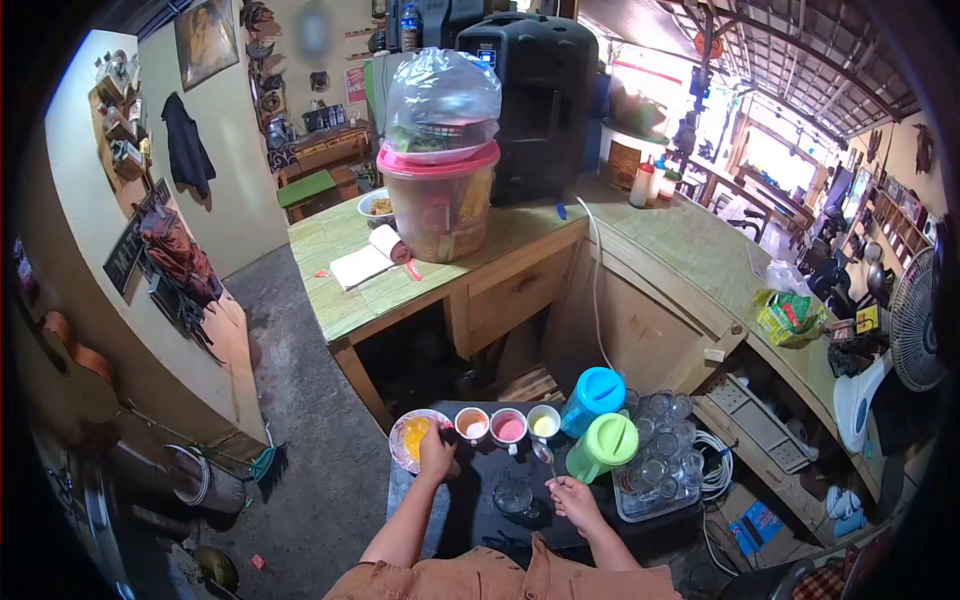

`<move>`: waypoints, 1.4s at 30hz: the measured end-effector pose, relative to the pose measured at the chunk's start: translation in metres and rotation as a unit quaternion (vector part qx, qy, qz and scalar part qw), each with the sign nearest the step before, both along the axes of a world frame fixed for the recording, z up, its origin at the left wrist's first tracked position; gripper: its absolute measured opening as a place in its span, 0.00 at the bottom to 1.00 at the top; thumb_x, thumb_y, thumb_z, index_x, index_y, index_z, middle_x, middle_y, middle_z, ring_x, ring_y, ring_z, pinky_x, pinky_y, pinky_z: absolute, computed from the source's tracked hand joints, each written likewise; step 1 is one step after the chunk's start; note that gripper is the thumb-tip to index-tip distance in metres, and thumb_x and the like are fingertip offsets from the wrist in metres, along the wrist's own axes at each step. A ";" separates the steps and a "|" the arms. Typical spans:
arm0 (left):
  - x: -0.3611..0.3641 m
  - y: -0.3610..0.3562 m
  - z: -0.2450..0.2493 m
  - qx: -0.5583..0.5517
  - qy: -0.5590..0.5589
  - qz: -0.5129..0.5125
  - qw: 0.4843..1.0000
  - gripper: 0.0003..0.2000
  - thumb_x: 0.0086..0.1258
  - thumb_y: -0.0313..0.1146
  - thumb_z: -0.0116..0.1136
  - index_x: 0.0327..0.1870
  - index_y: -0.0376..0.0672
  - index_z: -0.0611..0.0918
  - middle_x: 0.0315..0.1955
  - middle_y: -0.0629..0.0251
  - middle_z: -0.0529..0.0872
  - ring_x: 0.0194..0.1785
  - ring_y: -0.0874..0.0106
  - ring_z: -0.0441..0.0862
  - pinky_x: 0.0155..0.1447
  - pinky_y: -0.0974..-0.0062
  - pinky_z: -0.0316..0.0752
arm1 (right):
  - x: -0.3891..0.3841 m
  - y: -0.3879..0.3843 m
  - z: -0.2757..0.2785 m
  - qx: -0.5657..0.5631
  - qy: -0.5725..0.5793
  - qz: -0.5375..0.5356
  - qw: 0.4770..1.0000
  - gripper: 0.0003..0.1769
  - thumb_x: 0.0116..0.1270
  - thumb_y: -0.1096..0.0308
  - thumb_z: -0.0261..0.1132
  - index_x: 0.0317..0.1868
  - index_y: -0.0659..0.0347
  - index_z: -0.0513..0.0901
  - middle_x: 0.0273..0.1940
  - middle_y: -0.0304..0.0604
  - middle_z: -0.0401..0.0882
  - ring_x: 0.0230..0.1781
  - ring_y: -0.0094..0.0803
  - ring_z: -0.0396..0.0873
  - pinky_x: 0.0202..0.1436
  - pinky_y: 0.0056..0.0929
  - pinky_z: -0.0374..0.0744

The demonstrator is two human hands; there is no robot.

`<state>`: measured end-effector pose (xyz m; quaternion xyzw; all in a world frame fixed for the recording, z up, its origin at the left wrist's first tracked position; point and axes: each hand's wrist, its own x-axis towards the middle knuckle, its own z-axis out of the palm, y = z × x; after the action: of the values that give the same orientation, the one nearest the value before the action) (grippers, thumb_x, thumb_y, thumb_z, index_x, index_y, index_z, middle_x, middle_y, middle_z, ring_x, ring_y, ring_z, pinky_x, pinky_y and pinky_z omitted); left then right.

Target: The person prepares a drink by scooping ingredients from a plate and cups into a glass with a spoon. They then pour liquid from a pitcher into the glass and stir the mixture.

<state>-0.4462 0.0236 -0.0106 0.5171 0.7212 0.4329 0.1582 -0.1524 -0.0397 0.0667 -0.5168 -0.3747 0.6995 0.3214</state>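
My left hand (437,452) is over the right side of a patterned plate (399,452) holding something yellow (414,434); its fingers are bent and partly hidden, and what they touch is too small to make out. In my right hand (574,499) is a metal spoon (543,455), its bowl just below the cup with pale yellow contents (543,422). Beside that cup stand a cup with pink contents (508,426) and one with pale orange and white contents (471,424). A clear glass mug (512,497) sits between my hands on the dark table (470,530).
Blue (594,400) and green (603,446) lidded pitchers stand right of the cups, beside a tray of glass mugs (656,508). Behind is a green-topped counter (330,240) with a pink-lidded tub (438,205), a black speaker (535,110) and bottles. A fan (915,320) is at right.
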 end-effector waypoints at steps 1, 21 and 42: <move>-0.001 -0.001 0.006 -0.008 0.056 -0.062 0.996 0.11 0.60 0.20 0.56 0.44 0.36 0.77 0.37 0.44 0.84 0.44 0.47 0.83 0.48 0.55 0.76 | 0.001 -0.001 0.000 -0.002 0.000 -0.002 1.000 0.08 0.75 0.65 0.58 0.47 0.60 0.78 0.27 0.28 0.67 0.22 0.13 0.61 0.24 0.14 0.61; 0.019 -0.027 0.141 0.002 -0.462 -0.034 0.886 0.11 0.66 0.31 0.67 0.46 0.41 0.82 0.37 0.68 0.82 0.41 0.78 0.79 0.48 0.79 0.76 | -0.016 -0.003 0.023 0.078 0.003 0.030 0.996 0.10 0.73 0.63 0.62 0.48 0.60 0.81 0.30 0.28 0.76 0.25 0.12 0.68 0.28 0.15 0.67; 0.050 -0.077 0.164 0.073 -0.259 -0.072 0.961 0.14 0.56 0.33 0.76 0.35 0.37 0.81 0.30 0.66 0.84 0.35 0.77 0.79 0.42 0.76 0.75 | -0.043 -0.026 0.082 0.288 -0.212 0.116 0.926 0.14 0.64 0.64 0.69 0.45 0.62 0.82 0.20 0.39 0.73 0.21 0.26 0.74 0.30 0.28 0.75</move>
<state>-0.3965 -0.0535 0.1535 0.4480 0.5832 0.5907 0.3318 -0.1956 -0.0659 0.1486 -0.4908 -0.6772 0.4677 0.2860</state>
